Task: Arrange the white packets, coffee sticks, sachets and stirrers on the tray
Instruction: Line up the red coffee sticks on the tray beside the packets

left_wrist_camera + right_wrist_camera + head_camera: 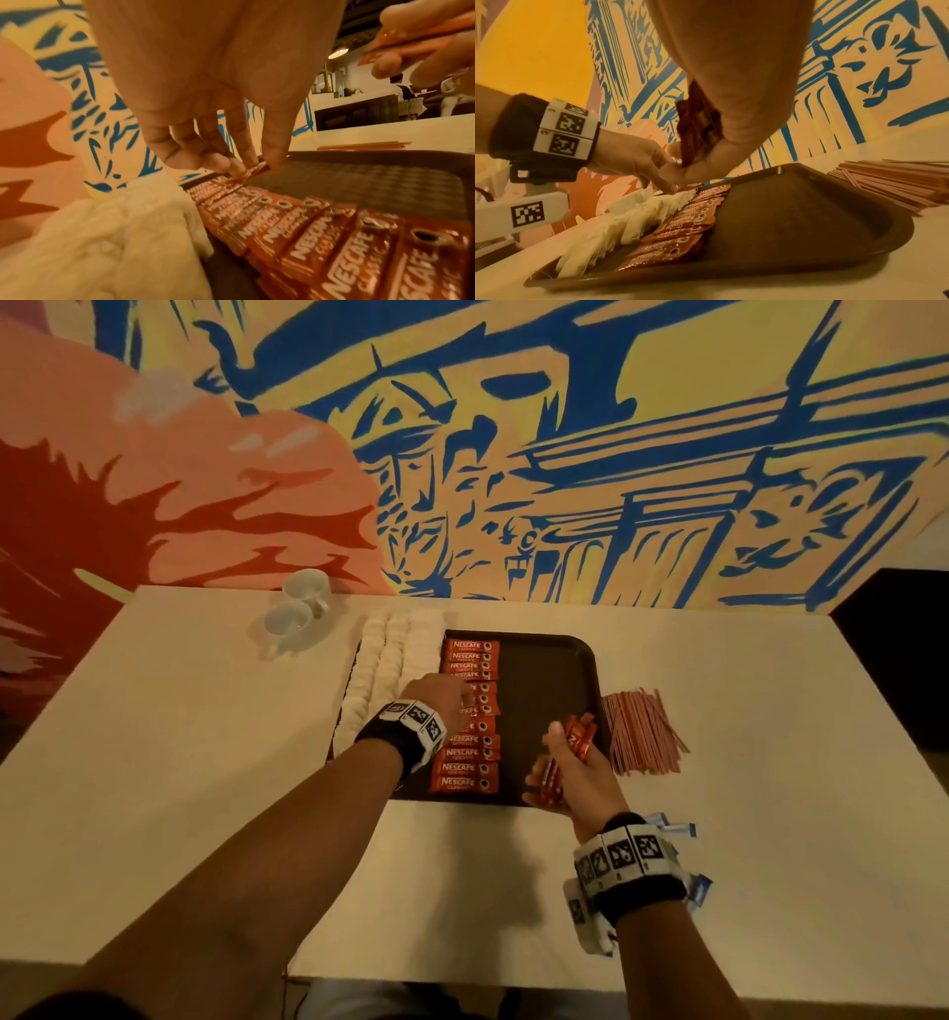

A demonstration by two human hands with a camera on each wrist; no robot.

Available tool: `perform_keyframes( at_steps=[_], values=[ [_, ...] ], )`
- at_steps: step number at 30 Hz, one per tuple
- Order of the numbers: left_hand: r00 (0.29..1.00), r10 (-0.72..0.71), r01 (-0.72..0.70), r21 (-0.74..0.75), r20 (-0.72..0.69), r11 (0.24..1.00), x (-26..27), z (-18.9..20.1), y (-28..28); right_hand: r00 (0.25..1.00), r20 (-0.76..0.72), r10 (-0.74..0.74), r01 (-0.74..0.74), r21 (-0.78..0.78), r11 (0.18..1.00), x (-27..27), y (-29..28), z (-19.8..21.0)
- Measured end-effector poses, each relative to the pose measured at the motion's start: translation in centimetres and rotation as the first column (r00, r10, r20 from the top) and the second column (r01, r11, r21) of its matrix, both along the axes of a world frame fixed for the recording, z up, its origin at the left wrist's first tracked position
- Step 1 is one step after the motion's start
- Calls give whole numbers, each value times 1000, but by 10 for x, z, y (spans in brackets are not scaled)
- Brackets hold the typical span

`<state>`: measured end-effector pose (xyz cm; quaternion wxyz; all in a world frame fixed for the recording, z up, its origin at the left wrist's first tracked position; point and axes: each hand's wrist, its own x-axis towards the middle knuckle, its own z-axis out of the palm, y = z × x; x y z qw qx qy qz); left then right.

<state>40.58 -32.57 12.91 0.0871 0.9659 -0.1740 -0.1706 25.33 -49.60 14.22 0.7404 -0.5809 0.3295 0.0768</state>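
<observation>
Head view shows a white table [205,762] against a painted wall [565,428], and on it a dark, textured, rimmed tray [544,690] with rounded corners. Three rows of white packets [382,670], soft and crinkled, fill the tray's left side, too many and too overlapped to count. Beside them runs one column of red coffee sticks [470,752] printed with white lettering and a cup picture, each overlapping the next; about eleven show, though the left hand covers some. The tray's right half is bare. A heap of thin pink stirrers [642,737], uncountable, lies on the table touching the tray's right rim. Two white cups [298,613] stand left of the tray near the wall. A few blue sachets [678,829] lie by the right wrist, mostly hidden. The right hand [575,773] hovers over the tray's near right corner, fingers curled round a bundle of red sticks [698,125]; their count cannot be told. The left hand [205,85] reaches down mid-column, thumb and fingertips pinching the end of a single stick [257,171].
</observation>
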Motion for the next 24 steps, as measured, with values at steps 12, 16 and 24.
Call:
perform_keyframes(
  at_steps=[12, 16, 24],
  values=[
    [999, -16, 21, 99, -48, 995, -2, -22, -12, 996, -33, 78, -81, -101, 992, 11, -8, -11],
    [999, 27, -26, 23, -28, 999, -7, -12, -10, 998, -29, 57, -60, -108, 992, 14, -7, -3],
    [981, 135, -182, -436, -136, 881, -34, 50, 4, 996, 85, 40, -37, -33, 999, 20, 7, 28]
  ],
)
